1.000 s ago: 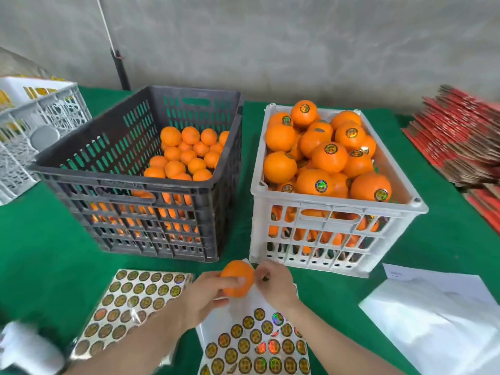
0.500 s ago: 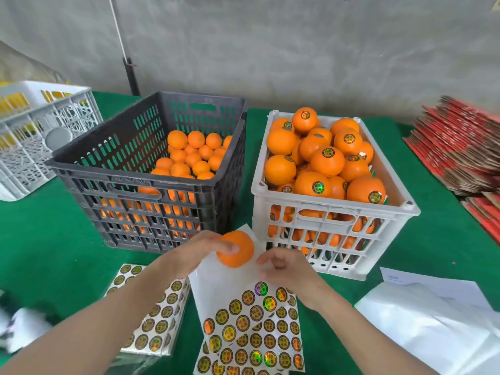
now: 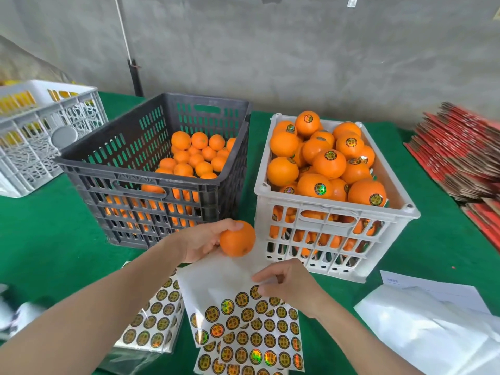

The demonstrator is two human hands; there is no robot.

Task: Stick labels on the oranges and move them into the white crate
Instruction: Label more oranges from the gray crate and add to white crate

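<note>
Lying nearest on the green cloth (image 3: 48, 239), overlapping label sheets (image 3: 243, 328) are seen, with round gold-and-black labels filling their lower rows and the upper part left bare. A second stack of sheets (image 3: 154, 320) is set just beside them on the left, and loose white paper (image 3: 433, 328) is spread to the right.

The right hand (image 3: 286, 286) is lowered onto the top row of labels with its fingers curled and the thumb drawn close to the forefinger. Whether a label is pinched cannot be told.

Slightly farther off, an orange (image 3: 238, 239) is gripped in the left hand (image 3: 200, 242), with the thumb laid over its top. No label is seen on the side that is shown. It is held above the bare part of the sheet, in front of the gap between the two crates.

Behind it, a dark crate (image 3: 151, 182) is partly filled with unlabelled oranges (image 3: 194, 155). The white crate (image 3: 335, 209) to its right is heaped above the rim with labelled oranges (image 3: 328, 163).

Farther back, another pale crate (image 3: 40, 136) is placed at the far left, and flattened red cartons (image 3: 460, 158) are stacked at the right.
</note>
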